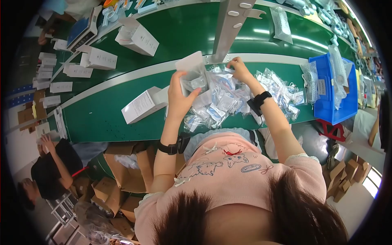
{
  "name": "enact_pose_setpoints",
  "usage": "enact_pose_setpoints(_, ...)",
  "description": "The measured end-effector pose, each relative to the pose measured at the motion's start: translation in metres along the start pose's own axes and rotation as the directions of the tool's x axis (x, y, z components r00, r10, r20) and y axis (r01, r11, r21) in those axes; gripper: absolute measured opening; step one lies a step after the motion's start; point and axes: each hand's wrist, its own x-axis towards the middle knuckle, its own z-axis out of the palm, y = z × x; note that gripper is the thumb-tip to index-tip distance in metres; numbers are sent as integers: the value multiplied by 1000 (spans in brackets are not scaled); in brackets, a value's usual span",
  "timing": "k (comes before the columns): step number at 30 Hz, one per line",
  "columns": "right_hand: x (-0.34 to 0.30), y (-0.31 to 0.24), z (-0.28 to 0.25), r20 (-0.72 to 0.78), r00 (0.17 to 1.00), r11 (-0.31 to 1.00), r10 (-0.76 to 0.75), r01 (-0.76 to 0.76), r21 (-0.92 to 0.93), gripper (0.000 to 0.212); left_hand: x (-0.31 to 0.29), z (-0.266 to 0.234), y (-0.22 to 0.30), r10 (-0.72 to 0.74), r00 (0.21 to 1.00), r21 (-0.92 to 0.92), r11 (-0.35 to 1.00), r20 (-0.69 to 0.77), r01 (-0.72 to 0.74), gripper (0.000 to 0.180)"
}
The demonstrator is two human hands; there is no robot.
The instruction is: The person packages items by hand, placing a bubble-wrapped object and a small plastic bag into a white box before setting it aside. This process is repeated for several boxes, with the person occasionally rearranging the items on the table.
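Note:
My left hand [181, 92] is closed round an open white box [191, 65], its flap standing up. Clear plastic wrapping [197, 83] shows inside the box, but what it covers is hard to make out. To the right of the box, my right hand [240, 70] reaches to the far edge of a heap of small clear plastic packets [222, 102]. Its fingers are pinched together; whatever they hold is too small to name. Another white box [143, 105] lies open on the green bench, left of my left hand.
A blue bin [324, 92] with bubble-wrapped pieces stands at the right. More packets [277, 92] lie beside it. A metal post [229, 28] rises behind my hands. White boxes [139, 38] line the green conveyor [179, 32]. Cardboard boxes [126, 167] and a seated person [55, 167] are at lower left.

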Motion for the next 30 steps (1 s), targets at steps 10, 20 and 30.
enact_pose_setpoints(10, -36, -94, -108, -324, 893, 708, 314, 7, 706, 42, 7, 2, 15, -40, 995, 135, 990, 90, 28, 25)
enact_pose_setpoints(20, -35, -161, -73, -113, 852, 858, -512, 514, -10, 34, 22, 21, 2, -131, 983, 15, 991, -126, 134, 12)
enact_pose_setpoints(30, -23, -117, -22, -49, 983, 728, -179, 166, 665, 103, 16, 9, -24, -250, 967, -525, 817, 51, 239, 38)
